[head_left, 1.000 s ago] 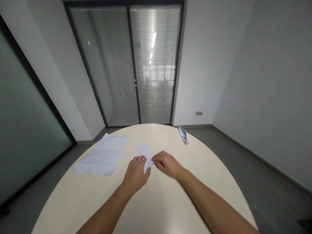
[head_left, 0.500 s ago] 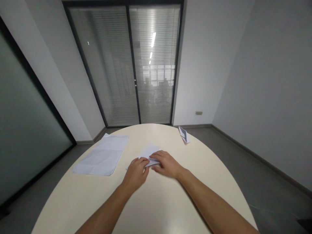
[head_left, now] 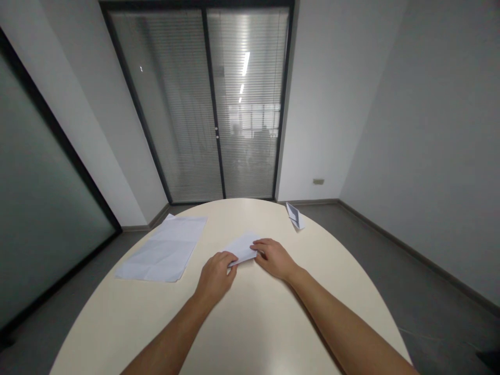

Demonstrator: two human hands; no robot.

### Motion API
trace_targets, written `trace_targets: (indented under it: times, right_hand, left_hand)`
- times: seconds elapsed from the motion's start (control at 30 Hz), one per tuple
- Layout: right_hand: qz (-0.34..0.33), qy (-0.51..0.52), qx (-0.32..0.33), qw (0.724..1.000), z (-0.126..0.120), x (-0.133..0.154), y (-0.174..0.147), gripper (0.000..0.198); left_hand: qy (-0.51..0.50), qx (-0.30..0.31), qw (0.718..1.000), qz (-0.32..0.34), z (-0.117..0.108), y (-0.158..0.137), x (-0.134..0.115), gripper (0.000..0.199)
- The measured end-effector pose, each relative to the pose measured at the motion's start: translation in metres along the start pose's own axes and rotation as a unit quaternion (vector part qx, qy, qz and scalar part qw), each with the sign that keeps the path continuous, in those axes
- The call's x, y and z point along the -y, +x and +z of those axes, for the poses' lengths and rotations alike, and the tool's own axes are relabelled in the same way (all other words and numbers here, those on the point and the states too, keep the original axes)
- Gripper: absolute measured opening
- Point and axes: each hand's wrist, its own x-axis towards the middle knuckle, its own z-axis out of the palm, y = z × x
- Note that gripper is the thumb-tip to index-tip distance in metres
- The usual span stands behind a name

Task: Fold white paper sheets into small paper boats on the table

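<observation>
A folded sheet of white paper (head_left: 242,247) lies between my hands near the middle of the table, its near edge slightly raised. My left hand (head_left: 217,272) pinches its left near corner, thumb below and fingers on top. At the right end, my right hand (head_left: 274,258) grips the paper's edge between thumb and fingers. The fingertips partly cover both ends of the sheet.
The round cream table (head_left: 242,317) fills the lower view. Several flat white sheets (head_left: 164,250) lie at its left. A folded paper piece (head_left: 295,216) stands near the far right edge. Beyond are glass doors with blinds (head_left: 195,104).
My right hand has slid right along the paper to its right end, uncovering the middle. The left hand has shifted slightly left and stays at the left corner.
</observation>
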Motion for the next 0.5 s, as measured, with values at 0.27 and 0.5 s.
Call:
trace_targets:
  times: [0.27,0.5]
  right_hand:
    - [0.012,-0.005,-0.02,1.0,-0.0046,0.0026,-0.0009,0.026]
    - [-0.004,-0.001,-0.042,0.999,-0.0056,0.0032,0.0018,0.023]
  left_hand:
    - [-0.044,-0.007,0.999,-0.01,0.0001,0.0023,0.0077,0.024]
    - [-0.102,-0.024,0.995,-0.004,0.0004,0.0044,0.0098,0.018]
